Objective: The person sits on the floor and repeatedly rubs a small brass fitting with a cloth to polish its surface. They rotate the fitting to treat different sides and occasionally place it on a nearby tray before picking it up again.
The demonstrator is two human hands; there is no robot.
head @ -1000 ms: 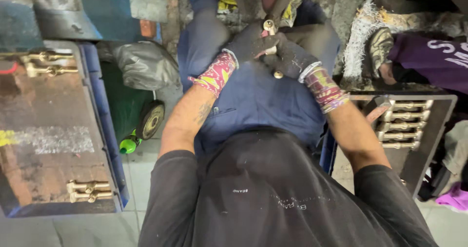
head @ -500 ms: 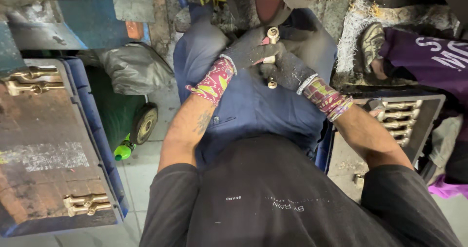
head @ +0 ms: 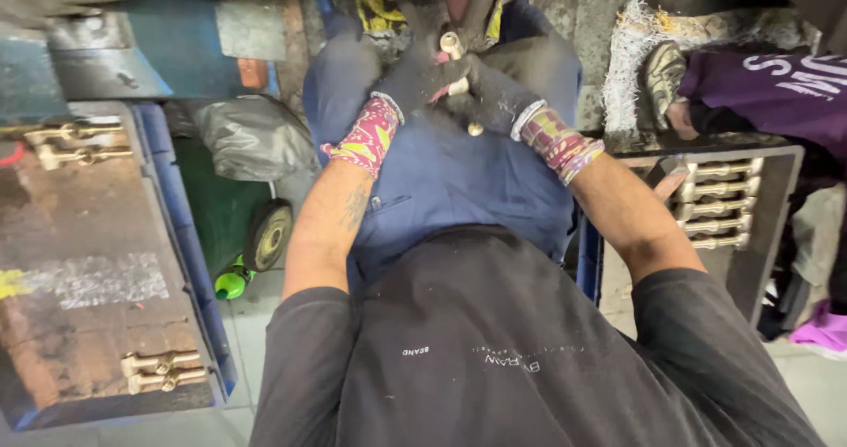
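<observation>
At upper centre, the gloved left hand [head: 415, 81] and right hand [head: 498, 94] stay clenched together around a small brass fitting [head: 453, 45]. The fitting has lifted slightly above the lap since before, so handling continues

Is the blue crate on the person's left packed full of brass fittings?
No: the blue crate shows only a few brass fittings at its near and far ends, with bare rusty board between.
</observation>
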